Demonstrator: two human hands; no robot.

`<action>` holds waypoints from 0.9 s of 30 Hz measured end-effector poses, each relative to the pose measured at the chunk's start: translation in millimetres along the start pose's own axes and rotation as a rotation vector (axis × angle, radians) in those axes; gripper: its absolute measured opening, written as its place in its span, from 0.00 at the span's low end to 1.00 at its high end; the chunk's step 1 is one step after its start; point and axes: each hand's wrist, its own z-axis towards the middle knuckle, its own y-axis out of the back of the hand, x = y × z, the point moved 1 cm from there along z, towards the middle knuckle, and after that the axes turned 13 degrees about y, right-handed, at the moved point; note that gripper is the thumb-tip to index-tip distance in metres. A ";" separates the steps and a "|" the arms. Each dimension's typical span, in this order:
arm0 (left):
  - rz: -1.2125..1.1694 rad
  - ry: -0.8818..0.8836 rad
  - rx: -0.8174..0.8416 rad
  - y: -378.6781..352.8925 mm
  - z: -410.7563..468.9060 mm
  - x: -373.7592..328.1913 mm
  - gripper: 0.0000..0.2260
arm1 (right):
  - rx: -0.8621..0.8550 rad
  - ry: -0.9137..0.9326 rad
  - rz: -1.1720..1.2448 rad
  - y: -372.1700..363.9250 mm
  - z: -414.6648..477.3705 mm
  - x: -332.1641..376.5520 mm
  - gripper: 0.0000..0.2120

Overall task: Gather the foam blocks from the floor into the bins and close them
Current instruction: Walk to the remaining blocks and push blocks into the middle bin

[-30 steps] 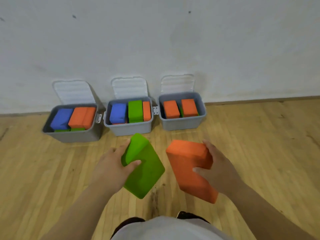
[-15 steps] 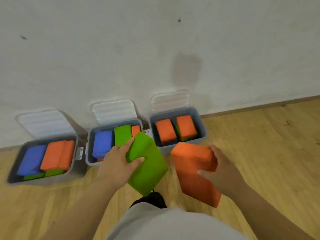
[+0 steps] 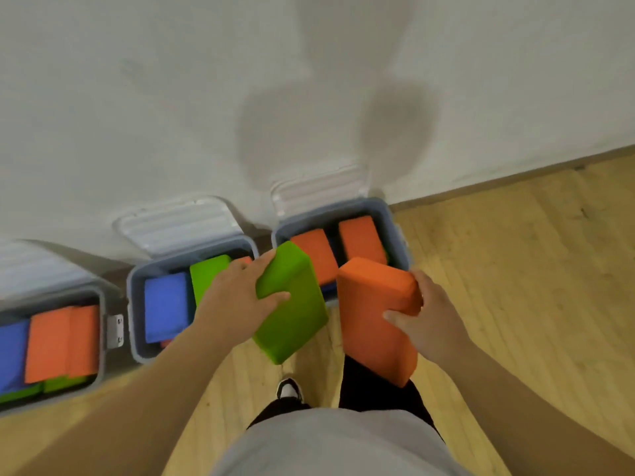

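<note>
Now left hand [image 3: 233,304] grip wraps green block [image 3: 295,321], right hand [image 3: 429,328] grip wraps orange block [image 3: 371,321]; blocks mask right bin [image 3: 398,235] front

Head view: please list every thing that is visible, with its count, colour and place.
bins: three, grey, in a row by the wall
lids: three, whitish, open against the wall
stored blocks: several, blue, orange, green, inside the bins
green block: one, held near the right bin
orange block: one, held near the right bin
shoe: one, black and white, on the wooden floor
left hand: one, grips the green block
right hand: one, grips the orange block
</note>
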 end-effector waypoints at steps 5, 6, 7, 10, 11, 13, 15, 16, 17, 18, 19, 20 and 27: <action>-0.053 0.190 0.100 -29.6 56.2 -10.2 0.36 | 0.282 -0.008 -0.023 -18.0 143.5 -24.2 0.49; -0.083 0.219 0.108 -33.2 70.5 -13.8 0.36 | 0.323 -0.018 -0.035 -24.0 170.1 -28.3 0.49; -0.126 0.253 0.120 -37.4 86.3 -15.5 0.36 | 0.352 -0.028 -0.048 -32.0 194.7 -33.3 0.49; -0.236 0.312 0.149 -55.1 138.3 -14.9 0.37 | 0.409 -0.024 -0.077 -66.3 264.5 -49.3 0.49; -0.265 0.324 0.168 -66.7 158.4 -11.5 0.37 | 0.432 -0.033 -0.084 -81.0 287.8 -57.1 0.49; -0.303 0.330 0.225 -88.1 186.5 -7.9 0.36 | 0.450 -0.074 -0.083 -104.3 324.2 -73.2 0.49; -0.317 0.333 0.290 -118.8 221.9 0.7 0.36 | 0.438 -0.111 -0.075 -137.7 367.1 -97.8 0.49; -0.324 0.335 0.317 -134.4 237.0 6.5 0.36 | 0.441 -0.109 -0.058 -155.8 386.0 -109.6 0.49; -0.332 0.340 0.337 -150.7 251.2 14.0 0.36 | 0.454 -0.103 -0.038 -175.2 403.2 -120.8 0.49; -0.344 0.346 0.354 -165.2 263.9 20.5 0.36 | 0.476 -0.094 -0.013 -194.8 417.7 -130.6 0.48; -0.351 0.346 0.370 -180.0 276.3 27.0 0.36 | 0.501 -0.092 0.007 -213.5 429.8 -141.4 0.48; -0.354 0.338 0.382 -194.5 287.0 32.7 0.35 | 0.514 -0.098 0.023 -230.8 438.2 -151.9 0.47; -0.411 0.297 0.503 -248.0 327.0 53.9 0.36 | 0.357 -0.173 0.160 -284.0 414.1 -189.0 0.44</action>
